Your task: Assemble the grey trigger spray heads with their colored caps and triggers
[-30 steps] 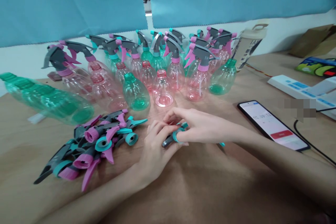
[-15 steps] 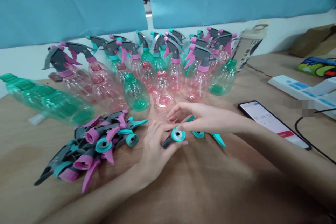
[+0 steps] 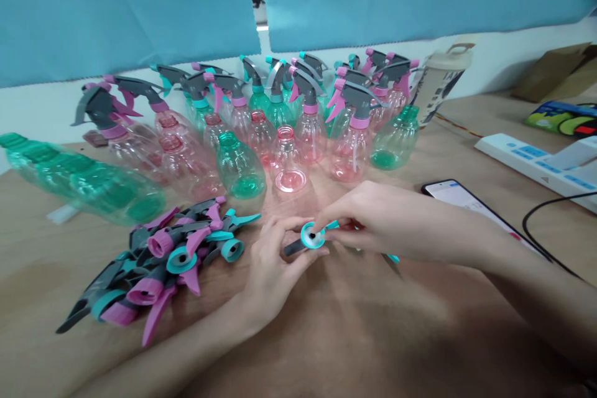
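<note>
Your left hand is clamped between thumb and fingers on a grey-and-teal trigger sprayer head, out near the middle of the table with its collar's mouth facing up toward you. Expect it to be light, stiff and rather smooth, so it may turn in your grip; the grey body looks the surest place to hold, since a trigger would likely give under a squeeze. Your right hand brings index finger and thumb close together at the collar's mouth, but whether they pinch anything cannot be made out. Around you, from the left, a row of open green bottles sits toward the table's far edge, and a pile of pink and teal sprayer heads lies beside your left hand, its protruding triggers liable to catch your wrist. Along the far edge, spray bottles with heads fitted crowd together behind an open pink bottle. A teal part pokes out beneath your right wrist, mostly hidden. Farther right, a tumbler stands by the far edge, your forearm overlaps the smartphone, and a black cable curves near that arm.
</note>
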### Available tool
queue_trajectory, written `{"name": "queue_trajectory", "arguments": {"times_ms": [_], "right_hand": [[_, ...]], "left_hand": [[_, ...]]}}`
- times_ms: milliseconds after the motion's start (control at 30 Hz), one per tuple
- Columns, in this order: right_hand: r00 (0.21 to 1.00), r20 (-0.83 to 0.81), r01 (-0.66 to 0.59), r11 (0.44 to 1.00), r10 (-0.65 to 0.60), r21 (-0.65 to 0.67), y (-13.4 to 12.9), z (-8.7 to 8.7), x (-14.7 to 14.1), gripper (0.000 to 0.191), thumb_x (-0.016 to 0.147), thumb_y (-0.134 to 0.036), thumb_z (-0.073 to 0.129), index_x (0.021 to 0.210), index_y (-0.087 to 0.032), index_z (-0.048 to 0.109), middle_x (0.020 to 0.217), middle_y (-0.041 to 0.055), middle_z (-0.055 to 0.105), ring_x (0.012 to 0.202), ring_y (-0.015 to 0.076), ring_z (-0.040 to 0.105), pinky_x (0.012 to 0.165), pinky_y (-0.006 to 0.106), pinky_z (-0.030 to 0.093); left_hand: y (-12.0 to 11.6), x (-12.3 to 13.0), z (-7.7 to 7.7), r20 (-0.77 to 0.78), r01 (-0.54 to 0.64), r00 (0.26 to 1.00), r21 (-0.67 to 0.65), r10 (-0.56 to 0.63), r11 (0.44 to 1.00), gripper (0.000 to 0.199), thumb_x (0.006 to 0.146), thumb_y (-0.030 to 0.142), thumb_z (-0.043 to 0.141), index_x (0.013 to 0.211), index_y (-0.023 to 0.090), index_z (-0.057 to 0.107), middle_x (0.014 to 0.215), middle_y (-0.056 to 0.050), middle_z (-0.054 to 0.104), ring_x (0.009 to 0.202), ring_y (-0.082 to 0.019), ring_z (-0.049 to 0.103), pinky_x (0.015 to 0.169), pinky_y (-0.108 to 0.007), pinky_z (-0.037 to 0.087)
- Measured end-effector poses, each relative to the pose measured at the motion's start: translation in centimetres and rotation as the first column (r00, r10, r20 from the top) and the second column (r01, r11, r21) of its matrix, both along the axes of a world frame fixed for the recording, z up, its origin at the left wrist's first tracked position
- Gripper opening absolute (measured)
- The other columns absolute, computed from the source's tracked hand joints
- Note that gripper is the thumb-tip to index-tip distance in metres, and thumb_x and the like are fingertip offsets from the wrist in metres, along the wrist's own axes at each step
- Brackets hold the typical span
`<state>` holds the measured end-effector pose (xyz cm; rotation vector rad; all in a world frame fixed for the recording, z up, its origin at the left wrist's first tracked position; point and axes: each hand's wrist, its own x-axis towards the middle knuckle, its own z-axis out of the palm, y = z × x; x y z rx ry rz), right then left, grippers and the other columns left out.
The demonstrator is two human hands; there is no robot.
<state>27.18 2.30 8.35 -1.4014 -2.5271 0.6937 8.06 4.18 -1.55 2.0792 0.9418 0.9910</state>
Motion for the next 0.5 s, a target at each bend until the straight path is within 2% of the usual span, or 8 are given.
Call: {"name": "queue_trajectory", "arguments": {"times_ms": [300,500], "right_hand": [[1.0,-0.008,-0.025,1.0,0.025,-0.008,-0.5,0.1,0.0,0.019,0.084,-0.017,0.047,0.075,-0.02,0.062,0.066,-0.0043,0.062,0.056,0.0079,0.049,0.053,0.021,0.031],[0.998,0.038,-0.047,0.999,0.046,0.018,-1.5,-0.6,-0.4,0.025,0.087,-0.017,0.045,0.074,-0.018,0.067,0.066,-0.0003,0.063,0.055,0.0102,0.052,0.055,0.023,0.033]], "left_hand": [[-0.1,-0.1,0.5,-0.029,0.078,0.997,0.192,-0.074,0.978,0.031,0.077,0.024,0.07,0.104,0.021,0.056,0.088,-0.002,0.06,0.082,-0.016,0.055,0.068,-0.027,0.047],[0.0,-0.2,0.1,-0.025,0.135,0.991,0.353,-0.135,0.926,0.032,0.081,0.022,0.064,0.112,0.019,0.054,0.086,-0.003,0.063,0.082,-0.018,0.053,0.069,-0.03,0.048]]}}
